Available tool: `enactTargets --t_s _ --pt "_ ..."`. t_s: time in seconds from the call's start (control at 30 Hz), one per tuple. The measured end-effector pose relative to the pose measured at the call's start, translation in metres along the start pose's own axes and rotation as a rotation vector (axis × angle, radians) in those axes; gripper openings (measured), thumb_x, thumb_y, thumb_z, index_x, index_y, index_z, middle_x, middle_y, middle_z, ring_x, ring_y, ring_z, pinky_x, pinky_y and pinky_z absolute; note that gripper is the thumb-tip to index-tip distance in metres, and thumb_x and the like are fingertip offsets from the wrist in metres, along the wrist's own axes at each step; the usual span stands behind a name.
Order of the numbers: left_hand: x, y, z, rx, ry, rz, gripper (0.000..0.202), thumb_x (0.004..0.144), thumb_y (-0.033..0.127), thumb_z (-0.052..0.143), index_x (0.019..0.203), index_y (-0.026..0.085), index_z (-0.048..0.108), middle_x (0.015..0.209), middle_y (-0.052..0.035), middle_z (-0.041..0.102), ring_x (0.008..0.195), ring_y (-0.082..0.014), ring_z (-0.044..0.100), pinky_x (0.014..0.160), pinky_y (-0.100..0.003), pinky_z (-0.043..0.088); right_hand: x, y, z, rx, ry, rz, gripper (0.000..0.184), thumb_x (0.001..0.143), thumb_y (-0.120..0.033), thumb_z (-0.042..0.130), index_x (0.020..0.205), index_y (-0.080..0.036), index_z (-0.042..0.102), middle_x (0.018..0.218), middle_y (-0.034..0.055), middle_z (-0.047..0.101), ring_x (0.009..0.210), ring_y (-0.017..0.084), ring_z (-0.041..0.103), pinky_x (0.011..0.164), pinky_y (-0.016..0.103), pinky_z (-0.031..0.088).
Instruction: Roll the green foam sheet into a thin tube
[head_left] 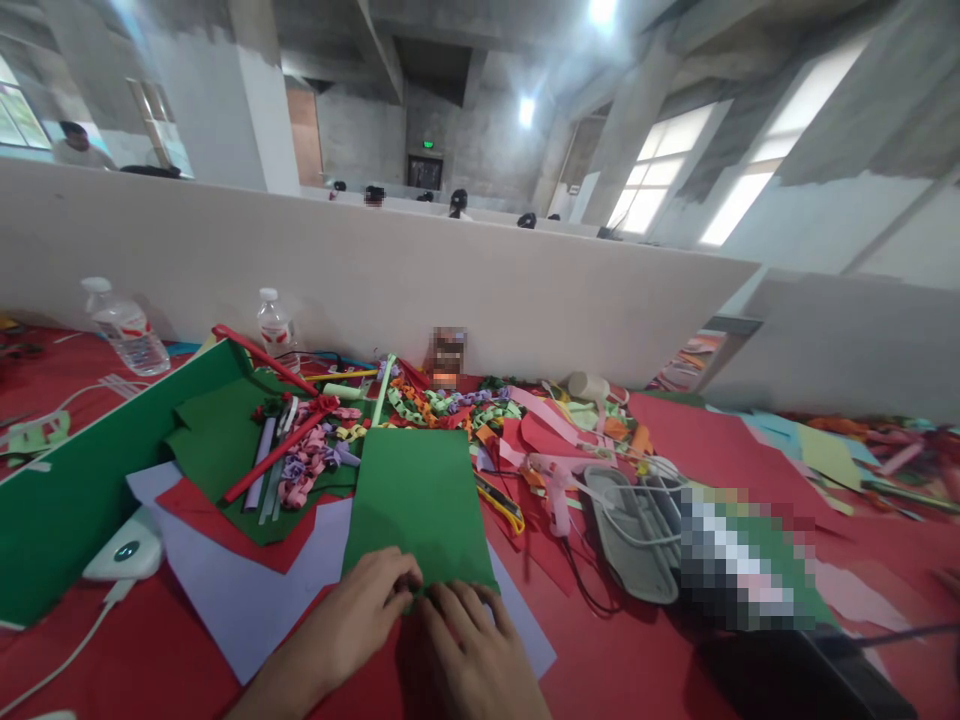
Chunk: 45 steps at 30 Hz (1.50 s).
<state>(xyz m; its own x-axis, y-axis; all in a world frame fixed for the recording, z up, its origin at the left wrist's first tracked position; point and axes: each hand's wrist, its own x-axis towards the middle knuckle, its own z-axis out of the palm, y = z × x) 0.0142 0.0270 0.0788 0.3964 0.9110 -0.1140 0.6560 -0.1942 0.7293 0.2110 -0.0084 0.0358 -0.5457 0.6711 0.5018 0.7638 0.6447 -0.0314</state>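
A green sheet of paper (420, 500) lies in front of me over lilac paper (225, 590). At its near left corner, my left hand (375, 600) has its fingers curled together against the edge. My right hand (476, 640) rests palm down on the near edge, its fingers stretched over the paper. Whether the left fingertips pinch the sheet's edge is partly hidden. To the sheet's right lies a yellow utility knife (501, 503). A pink glue gun (556, 490) is beyond it.
Paper chains (300, 470) and rolled paper sticks lie to the left, near a green board (112, 460). Two water bottles (135, 330) stand by the white partition (360, 260). On the right are a grey tray (637, 560) with a white cable and a black object (795, 670).
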Motion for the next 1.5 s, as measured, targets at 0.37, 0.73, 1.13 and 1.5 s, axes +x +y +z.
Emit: enactTargets --t_s 0.37,0.73,1.13,1.5 --pt "-0.016 -0.01 0.032 0.52 0.16 0.115 0.034 0.089 0.003 0.047 0.105 0.022 0.07 0.111 -0.0068 0.07 0.105 -0.028 0.063 0.089 -0.042 0.051 -0.002 0.003 0.005 0.005 -0.055 0.015 0.025 0.103 -0.025 0.044 0.123 -0.023 0.06 0.115 0.0033 0.073 0.103 0.023 0.065 0.093 0.038 0.04" --pt "-0.033 -0.037 0.071 0.833 0.748 0.397 0.041 0.087 0.001 0.042 0.103 0.02 0.075 0.101 -0.005 0.078 0.095 -0.0217 0.067 0.084 -0.033 0.051 -0.008 0.008 0.01 -0.139 0.066 -0.102 0.039 0.107 -0.031 0.031 0.131 -0.021 0.061 0.125 0.0038 0.071 0.113 0.019 0.061 0.104 0.037 0.035" --pt "-0.018 -0.024 0.041 0.538 0.179 0.13 0.035 0.09 0.001 0.042 0.097 0.023 0.069 0.1 -0.0043 0.07 0.094 -0.025 0.064 0.08 -0.038 0.051 0.006 0.013 -0.003 0.035 -0.173 0.002 0.012 0.098 -0.024 0.058 0.109 -0.026 0.063 0.095 0.0007 0.07 0.088 0.022 0.061 0.086 0.036 0.04" --pt "-0.014 -0.01 0.023 0.553 0.177 0.109 0.04 0.087 0.0 0.04 0.101 0.024 0.07 0.098 -0.0029 0.073 0.091 -0.0229 0.068 0.078 -0.034 0.052 0.048 0.024 -0.034 0.345 -0.496 0.253 0.029 0.091 -0.004 0.053 0.102 -0.027 0.067 0.101 -0.0025 0.071 0.099 0.017 0.061 0.085 0.026 0.039"
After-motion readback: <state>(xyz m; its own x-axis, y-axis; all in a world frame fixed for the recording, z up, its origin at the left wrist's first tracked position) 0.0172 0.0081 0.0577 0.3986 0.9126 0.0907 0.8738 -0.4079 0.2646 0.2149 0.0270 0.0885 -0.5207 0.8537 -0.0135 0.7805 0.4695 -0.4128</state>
